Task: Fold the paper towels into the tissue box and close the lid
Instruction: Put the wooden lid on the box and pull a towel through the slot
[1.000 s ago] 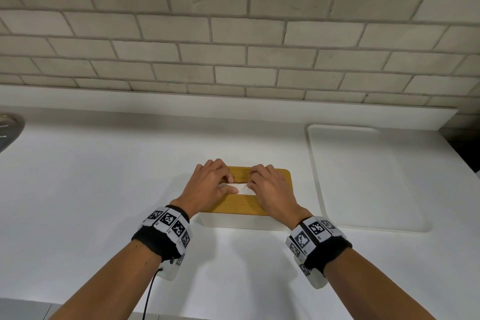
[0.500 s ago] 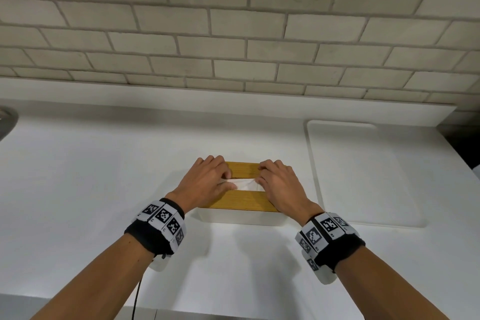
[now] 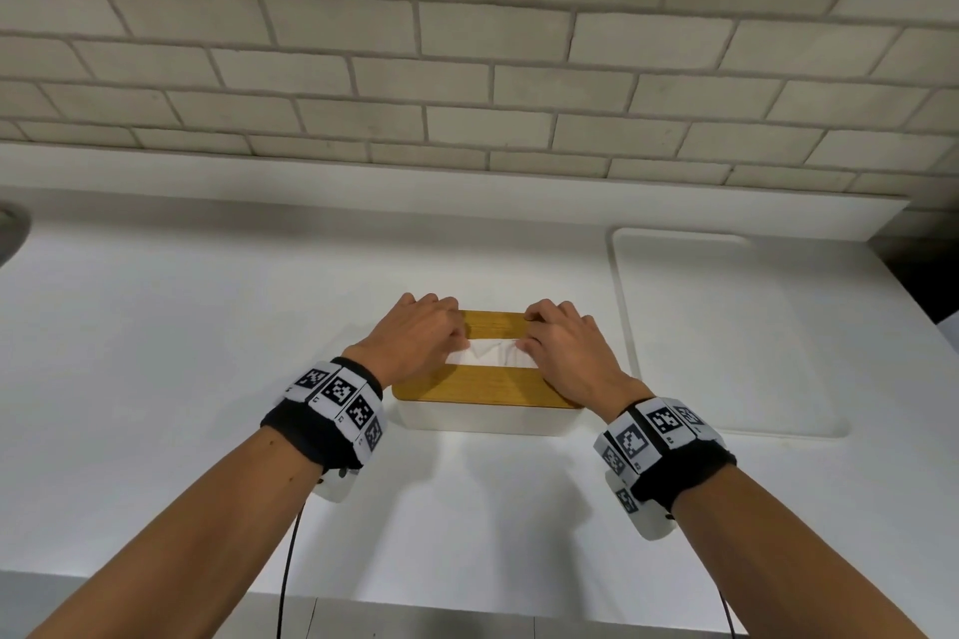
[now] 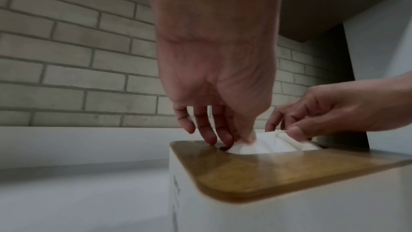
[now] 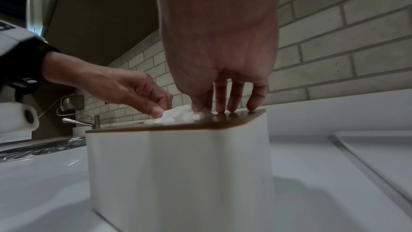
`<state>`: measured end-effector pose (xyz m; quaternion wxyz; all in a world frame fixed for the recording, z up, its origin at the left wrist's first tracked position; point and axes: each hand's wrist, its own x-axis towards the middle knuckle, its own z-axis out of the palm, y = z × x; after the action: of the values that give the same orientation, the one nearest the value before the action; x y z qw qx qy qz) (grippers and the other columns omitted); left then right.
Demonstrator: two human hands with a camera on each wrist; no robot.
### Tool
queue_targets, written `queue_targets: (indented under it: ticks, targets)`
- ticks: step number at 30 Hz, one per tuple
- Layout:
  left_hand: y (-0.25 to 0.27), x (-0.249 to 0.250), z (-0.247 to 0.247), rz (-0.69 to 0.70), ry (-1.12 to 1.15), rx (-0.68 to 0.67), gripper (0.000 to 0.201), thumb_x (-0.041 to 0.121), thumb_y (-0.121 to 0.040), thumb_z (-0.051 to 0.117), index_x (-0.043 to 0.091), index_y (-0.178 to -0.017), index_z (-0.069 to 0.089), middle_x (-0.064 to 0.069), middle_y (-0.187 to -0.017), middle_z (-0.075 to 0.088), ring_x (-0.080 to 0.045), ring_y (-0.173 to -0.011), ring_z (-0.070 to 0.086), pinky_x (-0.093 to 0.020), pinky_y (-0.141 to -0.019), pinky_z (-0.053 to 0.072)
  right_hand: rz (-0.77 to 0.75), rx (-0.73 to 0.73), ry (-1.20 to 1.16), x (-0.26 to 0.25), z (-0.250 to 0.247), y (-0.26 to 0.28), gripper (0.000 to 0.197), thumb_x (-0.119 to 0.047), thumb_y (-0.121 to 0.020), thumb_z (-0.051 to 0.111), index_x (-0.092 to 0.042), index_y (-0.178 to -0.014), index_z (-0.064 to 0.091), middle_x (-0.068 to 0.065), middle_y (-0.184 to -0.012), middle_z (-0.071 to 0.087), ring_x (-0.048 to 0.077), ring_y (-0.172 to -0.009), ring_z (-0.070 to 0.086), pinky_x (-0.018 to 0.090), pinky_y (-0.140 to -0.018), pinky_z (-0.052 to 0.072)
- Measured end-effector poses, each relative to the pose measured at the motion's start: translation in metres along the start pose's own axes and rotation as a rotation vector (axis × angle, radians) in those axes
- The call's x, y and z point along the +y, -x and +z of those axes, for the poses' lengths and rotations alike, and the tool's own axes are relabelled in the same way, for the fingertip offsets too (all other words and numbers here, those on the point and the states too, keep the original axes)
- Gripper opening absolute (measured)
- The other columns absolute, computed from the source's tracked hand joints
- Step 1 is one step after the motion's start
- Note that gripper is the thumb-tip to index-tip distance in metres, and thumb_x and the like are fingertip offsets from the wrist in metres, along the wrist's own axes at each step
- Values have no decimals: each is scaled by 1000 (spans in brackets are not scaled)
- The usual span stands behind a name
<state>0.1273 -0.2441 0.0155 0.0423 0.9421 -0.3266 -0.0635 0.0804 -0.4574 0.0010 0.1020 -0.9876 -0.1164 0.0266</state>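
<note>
A white, smooth-walled tissue box (image 3: 482, 419) with rounded corners stands on the white countertop (image 3: 155, 379), just below the middle of the head view. Its lid (image 3: 482, 387) is a flat slab of honey-coloured wood with visible grain and rounded corners, seated flush on the box and cut by a long slot. Soft, creased white paper towel (image 3: 493, 353) fills that slot and bulges slightly above the wood.

The left hand (image 3: 418, 337) sits at the 9 o'clock end of the slot; its thumb and forefinger pinch the crumpled end of the towel, while the other fingers curl down with their tips on the lid's far strip. The right hand (image 3: 563, 348) sits at the 3 o'clock end, thumb and forefinger nipping the towel's edge; in the right wrist view its three remaining fingers (image 5: 233, 98) stand nearly straight, tips resting on the glossy wood. Both wrists wear black bands (image 3: 322, 436) carrying white blocks printed with square black markers.

At 3 o'clock from the box a white, rounded-corner board (image 3: 726, 337) lies flat on the counter, apart from the box. Behind, at 12 o'clock, rises a wall of pale matte bricks (image 3: 467, 42) with grey joints. The right wrist view shows a chrome tap (image 5: 84, 122) far off beyond the left hand
</note>
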Motion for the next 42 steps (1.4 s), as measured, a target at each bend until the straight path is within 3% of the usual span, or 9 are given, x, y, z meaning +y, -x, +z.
queue_targets:
  ticks: [3, 6, 14, 21, 27, 33, 36, 38, 42]
  targets:
    - [1, -3, -1, -63, 74, -8, 25, 46, -88, 62, 22, -95, 65, 6, -104, 56, -14, -91, 47, -29, -80, 30, 50, -40, -55, 5, -6, 0, 30, -44, -91, 57, -17, -100, 66, -3, -134, 47, 21, -117, 43, 37, -94, 36]
    - [2, -3, -1, -74, 53, -19, 24, 45, -88, 62, 22, -93, 64, 4, -103, 56, -13, -89, 43, -30, -79, 30, 67, -58, -46, 6, -9, 0, 27, -43, -88, 62, -16, -93, 65, -3, -132, 48, 21, -116, 43, 37, -93, 36]
    - [0, 5, -9, 34, -163, -89, 19, 17, -97, 47, 13, -109, 61, -5, -113, 57, -23, -99, 53, -35, -83, 35, 37, -88, 6, 1, -16, -3, 29, -27, -101, 44, -12, -114, 66, 2, -135, 49, 23, -116, 47, 35, -90, 41]
    - [-3, 1, -21, -76, 4, -176, 29, 45, -86, 65, 19, -97, 65, 1, -105, 58, -20, -94, 55, -31, -77, 38, 53, -134, 6, -3, -23, -2, 35, -45, -88, 62, -13, -101, 64, 1, -131, 50, 22, -112, 47, 33, -87, 42]
    - [-3, 9, -24, -43, -63, -192, 21, 30, -97, 53, 11, -102, 61, -6, -110, 58, -17, -85, 43, -29, -74, 35, 50, -98, 27, -6, -20, -5, 24, -31, -93, 59, -9, -100, 64, 5, -125, 51, 24, -106, 49, 36, -83, 46]
    - [-3, 6, -27, -58, 27, -248, 21, 19, -100, 47, 6, -107, 62, -11, -111, 61, -25, -95, 58, -31, -74, 43, 84, -86, -57, -1, -17, -5, 23, -24, -98, 50, -7, -105, 62, 6, -122, 56, 25, -98, 56, 35, -79, 45]
    - [-2, 2, -29, -108, 109, -255, 26, 33, -93, 60, 9, -99, 65, -6, -106, 63, -25, -94, 59, -35, -80, 49, 137, -87, -114, -2, -20, -2, 28, -35, -91, 60, -9, -100, 60, 2, -115, 53, 22, -88, 54, 32, -75, 43]
    - [-2, 3, -27, -132, 46, -249, 39, 47, -84, 67, 9, -95, 65, -4, -102, 60, -24, -92, 58, -35, -75, 48, 160, -89, -109, -4, -22, 0, 40, -43, -82, 69, -9, -100, 59, 2, -113, 49, 22, -87, 53, 32, -75, 43]
    - [-2, 6, -22, -135, -16, -214, 41, 50, -84, 65, 11, -94, 62, -4, -104, 57, -21, -90, 52, -33, -70, 43, 165, -80, -69, -6, -21, -2, 36, -36, -82, 72, -5, -97, 61, 6, -120, 50, 27, -91, 59, 33, -79, 47]
